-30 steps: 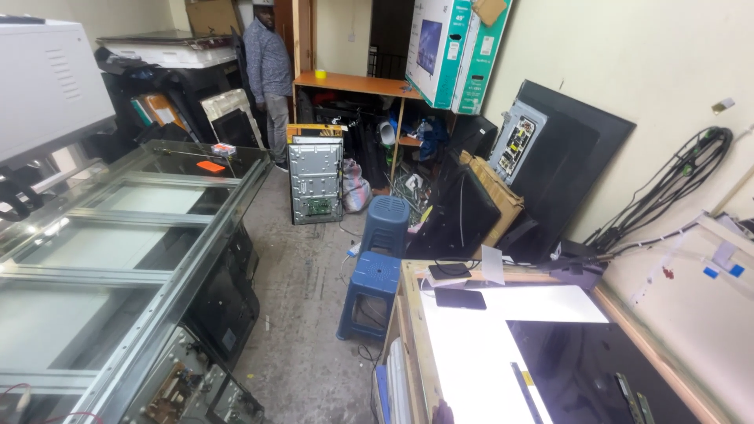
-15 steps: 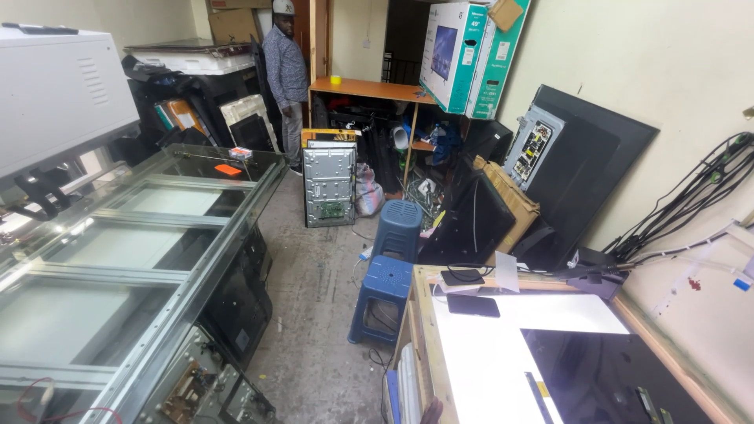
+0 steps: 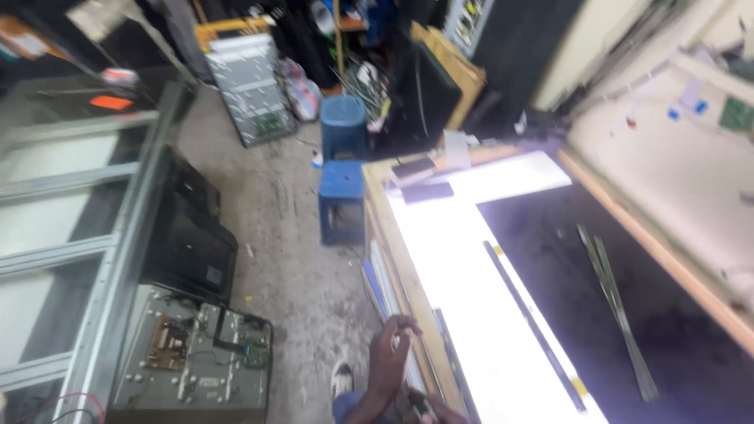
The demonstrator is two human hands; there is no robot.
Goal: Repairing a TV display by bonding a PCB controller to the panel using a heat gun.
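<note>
Left hand up at the bottom of the frame, fingers curled against the wooden edge of the workbench — looks pinched on something small and pale at the fingertips, too blurry to call what. Right hand barely poking in at the bottom edge, low by the same bench edge, with a small greenish bit at it; can't tell if gripping or just resting. Shoe down on the concrete floor just left of the hand.

Right beside the hands: bright white backlit panel lying flat on the bench, glowing hard. Thin dark strip running diagonally along it, yellowish tab near its lower end. Dark sheet covering the right part of the panel, with two thin metal strips lying on it, side by side. Two dark phones at the far end of the bench.

Further out — blue plastic stool on the floor just past the bench corner, blue bucket behind it. Opened TV back with circuit boards lying on the floor bottom left, black TV leaning next to it, metal-framed glass counter along the left side. Grey metal chassis propped up at the back.
</note>
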